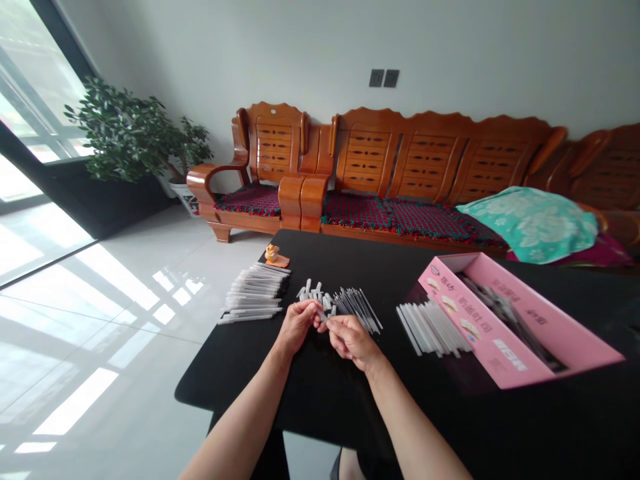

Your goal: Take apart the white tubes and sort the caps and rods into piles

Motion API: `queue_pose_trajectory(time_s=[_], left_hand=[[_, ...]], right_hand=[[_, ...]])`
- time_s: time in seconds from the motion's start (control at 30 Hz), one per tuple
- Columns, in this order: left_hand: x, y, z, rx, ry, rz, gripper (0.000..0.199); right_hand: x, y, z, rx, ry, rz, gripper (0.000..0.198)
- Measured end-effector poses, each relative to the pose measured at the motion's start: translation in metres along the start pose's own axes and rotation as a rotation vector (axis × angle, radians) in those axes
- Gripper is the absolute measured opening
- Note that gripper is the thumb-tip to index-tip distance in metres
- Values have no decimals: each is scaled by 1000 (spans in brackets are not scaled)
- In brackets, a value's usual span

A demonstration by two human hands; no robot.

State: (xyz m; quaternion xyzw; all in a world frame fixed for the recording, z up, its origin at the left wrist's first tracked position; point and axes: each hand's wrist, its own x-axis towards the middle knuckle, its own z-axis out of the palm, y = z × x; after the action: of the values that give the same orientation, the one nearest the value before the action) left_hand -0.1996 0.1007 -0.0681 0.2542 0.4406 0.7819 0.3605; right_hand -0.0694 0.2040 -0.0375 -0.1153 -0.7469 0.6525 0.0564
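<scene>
My left hand (300,325) and my right hand (351,339) meet over the front middle of the black table (320,400). Both are closed, fingertips pinching a small whitish piece (323,316) that looks like a pen cap; the fingers partly cover it. Just beyond them lies a heap of short white caps (311,290). Right of the heap are thin dark pen refills (359,303), lying side by side. A row of translucent white pen-like tubes (255,293) is off to my left. More whitish tubes (434,327) lie to the right of my right hand.
An open pink box (480,327) with dark thin items inside stands on the right. A small orange figurine (273,253) sits at the table's far left corner. Beyond are a wooden sofa (367,153), a turquoise cloth (533,223) and a potted plant (135,133).
</scene>
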Motion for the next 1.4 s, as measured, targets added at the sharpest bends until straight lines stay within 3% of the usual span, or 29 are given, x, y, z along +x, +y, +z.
queue_pose_trajectory(time_s=[0.13,0.23,0.3,0.43,0.5,0.67,0.73,0.83,0.97,1.03,1.1,1.2,1.27,1.33,1.4], left_hand=[[1,-5,-1,54,72,11,27],[2,-6,-2,61,111,13,29],[2,-6,-2,39,101,2,29],[1,-5,-1,-15,48,-49,31],[0,-5,0,-9,46,-60,31],[1,-7,0,44,99,-58,32],[1,-8,0,49,103,-62,32],[2,-8,-1,42,82,-75,32],[2,-7,-1,-17,35,-94,31],[2,-7,-2,-17,37,-93,32],[2,-8,-2,6,51,-86,33],[3,-11,-3,35,79,-78,32],[3,-13,-3,49,87,-74,31],[3,-13,-4,56,89,-69,31],[3,-12,-4,43,84,-71,31]], right_hand=[[-1,0,7,-460,280,-200,38],[-1,-2,14,-647,377,-224,34],[-1,-4,16,-495,336,-148,39],[2,-3,13,23,79,120,50],[1,-1,10,53,62,129,49],[-4,2,12,-558,356,-153,39],[-6,2,15,-686,417,-180,37],[-5,-1,17,-495,359,-60,42],[-1,-5,8,29,40,197,50],[-1,-4,4,56,12,180,47],[-2,-2,2,-151,121,55,43],[-5,3,4,-645,312,-149,40],[-7,6,9,-851,368,-191,37],[-7,6,13,-870,399,-170,36],[-4,3,15,-696,390,-95,38]])
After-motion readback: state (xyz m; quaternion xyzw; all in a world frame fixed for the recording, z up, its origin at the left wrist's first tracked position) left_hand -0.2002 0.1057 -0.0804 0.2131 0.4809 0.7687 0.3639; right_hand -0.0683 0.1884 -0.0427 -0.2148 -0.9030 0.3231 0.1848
